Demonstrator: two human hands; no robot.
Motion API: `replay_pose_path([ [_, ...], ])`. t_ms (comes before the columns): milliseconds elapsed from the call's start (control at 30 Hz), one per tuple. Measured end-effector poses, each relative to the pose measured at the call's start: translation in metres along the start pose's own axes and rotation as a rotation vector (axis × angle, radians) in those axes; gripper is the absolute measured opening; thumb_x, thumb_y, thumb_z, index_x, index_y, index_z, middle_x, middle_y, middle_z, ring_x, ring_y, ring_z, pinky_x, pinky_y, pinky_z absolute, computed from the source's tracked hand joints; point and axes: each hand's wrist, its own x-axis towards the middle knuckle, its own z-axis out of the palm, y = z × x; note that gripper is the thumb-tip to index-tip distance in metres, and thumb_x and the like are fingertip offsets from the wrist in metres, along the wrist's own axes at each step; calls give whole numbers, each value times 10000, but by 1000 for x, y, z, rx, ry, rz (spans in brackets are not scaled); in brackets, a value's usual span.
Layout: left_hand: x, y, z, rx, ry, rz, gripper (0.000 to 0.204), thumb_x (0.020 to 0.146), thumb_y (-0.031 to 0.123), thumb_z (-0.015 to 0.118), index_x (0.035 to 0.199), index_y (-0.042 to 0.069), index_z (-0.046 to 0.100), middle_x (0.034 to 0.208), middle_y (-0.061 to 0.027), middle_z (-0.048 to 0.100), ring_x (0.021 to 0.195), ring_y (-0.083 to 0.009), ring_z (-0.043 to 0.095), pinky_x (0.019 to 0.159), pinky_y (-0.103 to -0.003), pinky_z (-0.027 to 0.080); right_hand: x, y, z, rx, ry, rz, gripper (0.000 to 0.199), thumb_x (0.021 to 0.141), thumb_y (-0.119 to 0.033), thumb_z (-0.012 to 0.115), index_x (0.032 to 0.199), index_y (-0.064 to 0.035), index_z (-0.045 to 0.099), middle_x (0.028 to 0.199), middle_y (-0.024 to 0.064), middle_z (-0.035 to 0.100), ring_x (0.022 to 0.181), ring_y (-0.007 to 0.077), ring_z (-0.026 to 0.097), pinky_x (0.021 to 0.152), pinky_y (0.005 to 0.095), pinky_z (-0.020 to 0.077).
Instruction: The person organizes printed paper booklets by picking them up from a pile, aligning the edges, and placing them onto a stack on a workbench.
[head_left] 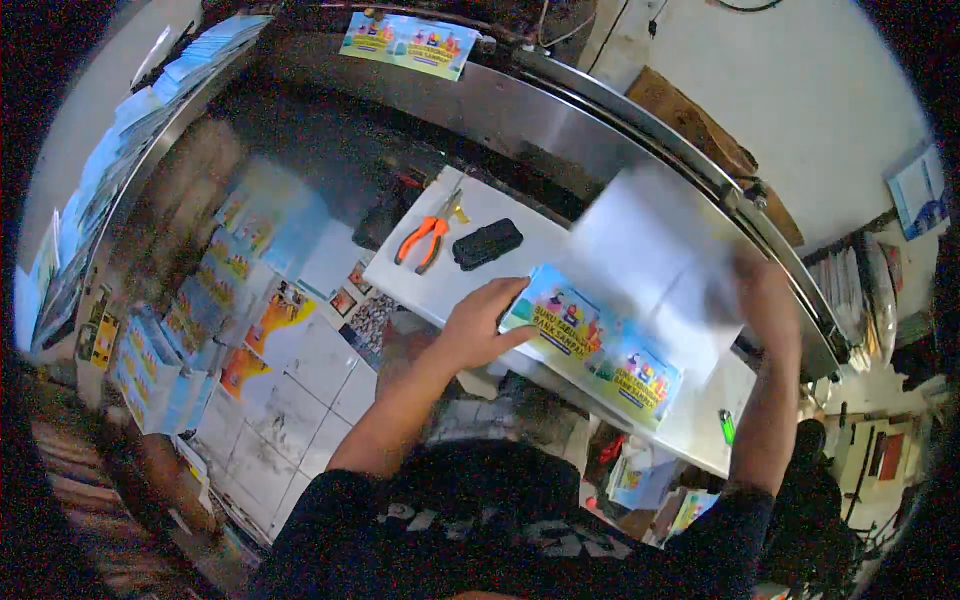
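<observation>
A yellow and light-blue printed cover sheet (600,345) with two matching cartoon panels lies along the near side of a white tabletop. My left hand (485,325) is closed on its left end, the thumb on the near side and the fingers on the far side. White paper sheets (650,225), smeared by motion, spread just beyond the cover. My right hand (760,290) is at their right edge. Its fingers are blurred, so I cannot make out whether they grip the paper.
Orange-handled pliers (424,240) and a black phone-like object (487,244) lie left on the white tabletop (395,270). A green lighter (727,427) rests near its right end. Stacked printed covers (150,365) stand at the left. A metal rail (620,130) runs behind.
</observation>
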Motion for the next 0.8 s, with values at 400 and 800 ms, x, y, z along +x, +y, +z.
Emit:
replay_pose_path([
  [400,0,3,-6,-16,-43,-76,605,865,360,653,1324,8,478,1286,-199,542,1174,-371,536,997,-422,434,156,-39,158,-225,328,-377,386,927,-169,458,1293,-99,561,1330,202,548,1216,387,531,1016,464,451],
  [800,-2,-8,-2,-98,-82,-118,652,865,367,646,1376,13,450,1342,-224,503,1245,-379,492,1048,-426,398,-123,-45,131,10,-437,-248,793,764,-306,771,1398,17,418,1540,219,257,1422,365,262,1152,415,281],
])
